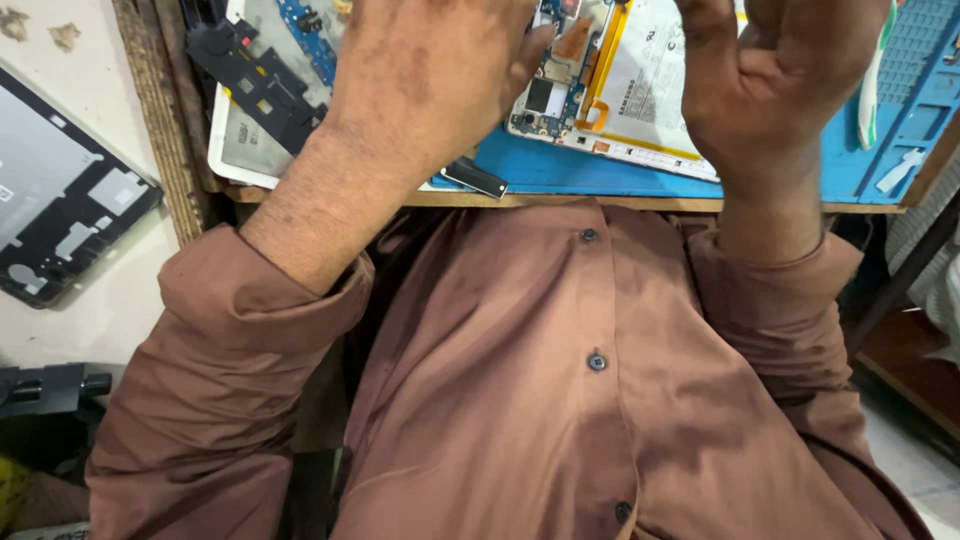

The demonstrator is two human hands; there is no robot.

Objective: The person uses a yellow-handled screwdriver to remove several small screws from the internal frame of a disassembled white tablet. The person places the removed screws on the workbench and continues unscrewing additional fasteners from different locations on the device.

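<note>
My left hand [420,80] lies back-up over an opened tablet [640,90] on a blue work mat [560,165]. Its thumb touches the tablet's circuit board [550,100], and its fingers run out of the top of the frame. My right hand [780,90] hovers over the tablet's right side, next to the white battery. The palm faces me with the fingers curled; whether they hold anything is hidden. Brown shirt sleeves cover both forearms.
A second opened device with a white rim [232,150] carries a black plastic frame piece [255,80] at upper left. A small black part [475,178] sits at the wooden bench edge [600,203]. A dark tablet panel [60,200] lies far left. A white-green tool [872,90] rests on the mat.
</note>
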